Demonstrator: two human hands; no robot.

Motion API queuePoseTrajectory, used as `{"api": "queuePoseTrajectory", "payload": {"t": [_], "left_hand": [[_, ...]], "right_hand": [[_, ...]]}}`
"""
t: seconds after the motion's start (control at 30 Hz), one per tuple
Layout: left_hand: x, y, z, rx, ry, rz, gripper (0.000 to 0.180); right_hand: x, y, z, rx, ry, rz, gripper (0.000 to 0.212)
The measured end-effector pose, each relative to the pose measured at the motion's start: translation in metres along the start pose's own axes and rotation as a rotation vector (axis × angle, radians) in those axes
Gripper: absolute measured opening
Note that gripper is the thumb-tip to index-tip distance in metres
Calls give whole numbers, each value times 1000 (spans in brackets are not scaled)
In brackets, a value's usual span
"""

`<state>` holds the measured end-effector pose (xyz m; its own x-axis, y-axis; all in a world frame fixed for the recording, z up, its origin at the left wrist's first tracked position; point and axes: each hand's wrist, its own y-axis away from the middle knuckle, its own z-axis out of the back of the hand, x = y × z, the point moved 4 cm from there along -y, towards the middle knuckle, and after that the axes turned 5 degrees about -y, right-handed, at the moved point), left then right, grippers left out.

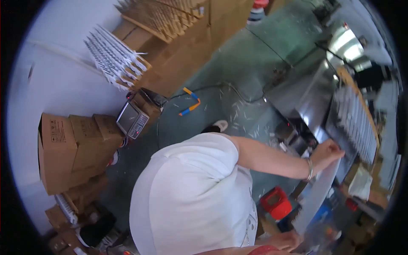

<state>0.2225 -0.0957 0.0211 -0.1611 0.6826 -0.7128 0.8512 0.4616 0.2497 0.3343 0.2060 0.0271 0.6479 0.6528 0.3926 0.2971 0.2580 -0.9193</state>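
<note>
My left hand, with a bracelet at its wrist, stretches out to the right. Its fingers are pinched on the upper end of a long white strip, which hangs at a slant and has a jagged lower edge. Near the bottom of the view my right hand has its fingers closed at the strip's lower end; part of this hand is hard to make out. Just beyond my left hand stands a rack of thin white pieces, beside a shiny metal machine.
A red plastic container stands below my left forearm. Cardboard boxes and a scale are at the left. Another rack of white pieces rests on boxes at the back left. Cables and white scraps lie on the green floor.
</note>
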Motion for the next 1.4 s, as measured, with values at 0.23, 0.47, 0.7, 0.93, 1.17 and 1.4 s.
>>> {"api": "queuePoseTrajectory", "payload": {"t": [0.23, 0.47, 0.7, 0.93, 1.17, 1.4], "left_hand": [[137, 44, -62, 332, -253, 403, 24], [243, 122, -75, 484, -221, 801, 21], [291, 151, -140, 692, -299, 831, 24], [324, 108, -195, 689, -336, 788, 30], [246, 43, -227, 1123, -1240, -363, 37], [186, 50, -288, 1823, -930, 260, 17]], "right_hand": [[38, -59, -111, 421, 1197, -448, 17], [79, -42, -46, 575, 577, -780, 24], [58, 71, 159, -1036, 532, -970, 28], [-26, 90, 256, -1202, -272, -1085, 28], [-37, 50, 370, -1178, -209, -1069, 23], [-53, 5, 459, -1147, -158, -1018, 18]]}}
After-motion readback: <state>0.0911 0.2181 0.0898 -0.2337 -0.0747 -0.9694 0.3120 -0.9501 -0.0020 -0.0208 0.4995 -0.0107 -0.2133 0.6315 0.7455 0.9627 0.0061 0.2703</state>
